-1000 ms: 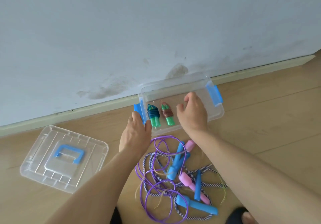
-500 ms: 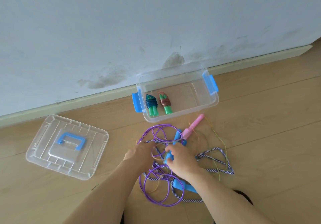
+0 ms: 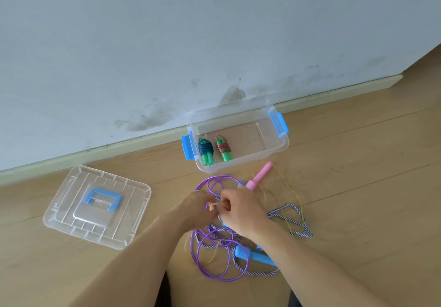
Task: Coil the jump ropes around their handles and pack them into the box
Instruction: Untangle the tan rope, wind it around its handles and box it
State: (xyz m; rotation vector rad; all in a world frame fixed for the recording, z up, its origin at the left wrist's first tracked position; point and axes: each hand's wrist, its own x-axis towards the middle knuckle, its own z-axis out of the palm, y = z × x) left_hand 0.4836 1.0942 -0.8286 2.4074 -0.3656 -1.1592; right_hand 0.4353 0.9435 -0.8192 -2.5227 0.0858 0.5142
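Note:
A clear plastic box with blue latches stands by the wall. It holds a green-handled rope wound in dark blue cord and another wound in brown cord. In front of it lies a tangle: a purple rope, a striped blue-and-white rope, a pink handle, a blue handle and thin yellow cord. My left hand and my right hand meet over the tangle, pinching a small pale piece and purple rope between the fingers.
The box's clear lid with a blue handle lies on the wooden floor to the left. A pale wall and skirting board run behind the box. A dark shape sits at the bottom edge between my arms.
Both hands came back from the box to the tangle on the floor. They have drawn together and now pinch rope between them. The camera view shifted slightly.

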